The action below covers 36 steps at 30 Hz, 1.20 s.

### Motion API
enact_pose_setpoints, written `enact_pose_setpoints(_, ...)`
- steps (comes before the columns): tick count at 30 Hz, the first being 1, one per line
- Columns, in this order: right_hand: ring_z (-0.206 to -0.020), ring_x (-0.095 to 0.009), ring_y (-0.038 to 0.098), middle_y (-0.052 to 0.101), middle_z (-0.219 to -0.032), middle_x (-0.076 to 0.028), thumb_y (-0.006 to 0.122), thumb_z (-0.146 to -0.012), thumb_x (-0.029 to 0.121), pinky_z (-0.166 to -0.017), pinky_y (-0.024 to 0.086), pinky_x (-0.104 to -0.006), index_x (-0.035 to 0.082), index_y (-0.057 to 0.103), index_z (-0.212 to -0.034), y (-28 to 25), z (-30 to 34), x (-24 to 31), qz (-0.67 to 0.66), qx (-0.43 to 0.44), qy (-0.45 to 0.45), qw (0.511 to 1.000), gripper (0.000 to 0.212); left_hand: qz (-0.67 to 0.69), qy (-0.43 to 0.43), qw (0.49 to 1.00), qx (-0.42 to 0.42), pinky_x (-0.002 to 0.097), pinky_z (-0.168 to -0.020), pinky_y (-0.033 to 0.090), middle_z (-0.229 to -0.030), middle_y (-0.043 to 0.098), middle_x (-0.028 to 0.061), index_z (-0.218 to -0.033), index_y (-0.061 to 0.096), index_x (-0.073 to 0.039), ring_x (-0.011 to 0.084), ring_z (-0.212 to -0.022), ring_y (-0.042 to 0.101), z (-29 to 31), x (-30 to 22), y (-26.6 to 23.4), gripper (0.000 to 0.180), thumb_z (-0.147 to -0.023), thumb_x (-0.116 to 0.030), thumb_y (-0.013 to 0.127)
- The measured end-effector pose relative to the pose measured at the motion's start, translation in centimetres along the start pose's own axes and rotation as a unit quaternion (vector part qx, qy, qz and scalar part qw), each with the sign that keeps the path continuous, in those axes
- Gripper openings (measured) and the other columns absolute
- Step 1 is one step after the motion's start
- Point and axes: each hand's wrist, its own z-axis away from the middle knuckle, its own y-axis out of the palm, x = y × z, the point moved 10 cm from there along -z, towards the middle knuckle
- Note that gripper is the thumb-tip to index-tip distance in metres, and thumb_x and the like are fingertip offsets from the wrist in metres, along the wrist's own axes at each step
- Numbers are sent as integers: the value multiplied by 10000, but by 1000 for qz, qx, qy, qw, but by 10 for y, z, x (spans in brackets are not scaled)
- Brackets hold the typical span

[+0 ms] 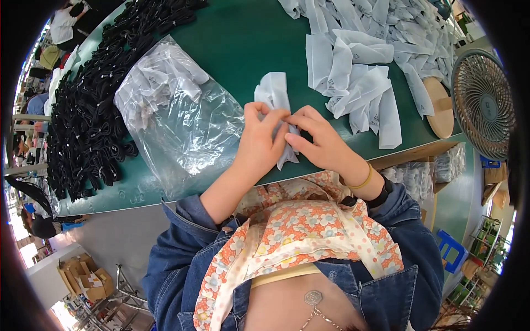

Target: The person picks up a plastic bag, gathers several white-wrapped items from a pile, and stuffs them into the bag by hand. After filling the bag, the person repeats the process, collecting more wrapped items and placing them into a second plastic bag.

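Note:
A small frosted plastic bag lies crumpled over the green table near its front edge, between my two hands. My left hand is closed, its thumb and fingers pinching the bag from the left. From the right, my right hand grips the bag too, with thumb and index finger drawn together. Both sets of fingertips almost meet at the middle of the bag. Whatever is inside it is hidden by the film and my fingers. Just left of my left hand spreads a large clear plastic bag with several frosted bags bunched in its far end.
Bundled black cords are heaped along the table's left side. Many frosted bags pile up at the far right. A fan stands at the right beside a round wooden piece. Below the right table edge sits a box of bagged items.

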Motion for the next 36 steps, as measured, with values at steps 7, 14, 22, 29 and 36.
enact_pose_setpoints(7, -743, -170, 521, 540, -977, -91, 705, -753, 113, -650, 448, -286, -27, 567, -1117, 9, 1, -22, -45, 89, 169, 981, 413, 25, -95, 993, 72, 356, -670, 489, -1056, 397, 174, -1105, 595, -78, 313, -777, 547, 2, 19, 6, 298, -811, -42, 622)
enact_pose_setpoints(14, -731, -170, 541, 558, -1035, -114, 708, -737, 103, -654, 466, -293, -38, 567, -1125, 9, -2, -15, -41, 31, 119, 992, 436, 20, -57, 997, 52, 371, -663, 493, -1023, 406, 170, -1080, 633, -77, 313, -752, 550, -3, 13, 5, 256, -825, -103, 625)
enact_pose_setpoints(22, -846, -265, 585, 579, -1028, -146, 635, -763, 51, -694, 499, -350, -26, 592, -1077, -59, -44, 0, 443, -250, -63, 859, 326, -31, -34, 993, 106, 375, -669, 497, -972, 417, 163, -1055, 651, -63, 312, -737, 547, -9, -5, 17, 246, -821, -134, 632)
enact_pose_setpoints(29, -844, -299, 575, 569, -950, -140, 625, -689, 49, -720, 504, -371, -7, 592, -1027, -40, -36, -24, 494, -95, 38, 863, 344, -29, -42, 994, 100, 380, -666, 499, -952, 419, 161, -1058, 643, -57, 314, -733, 547, -6, -3, 14, 261, -805, -122, 640)
enact_pose_setpoints(36, -829, -297, 574, 558, -913, -141, 630, -691, 59, -710, 501, -372, -24, 582, -1008, -27, -2, 0, 494, -51, -29, 867, 332, -31, -44, 994, 99, 377, -663, 500, -950, 417, 160, -1045, 639, -53, 317, -739, 550, -9, -6, 13, 249, -802, -109, 640)
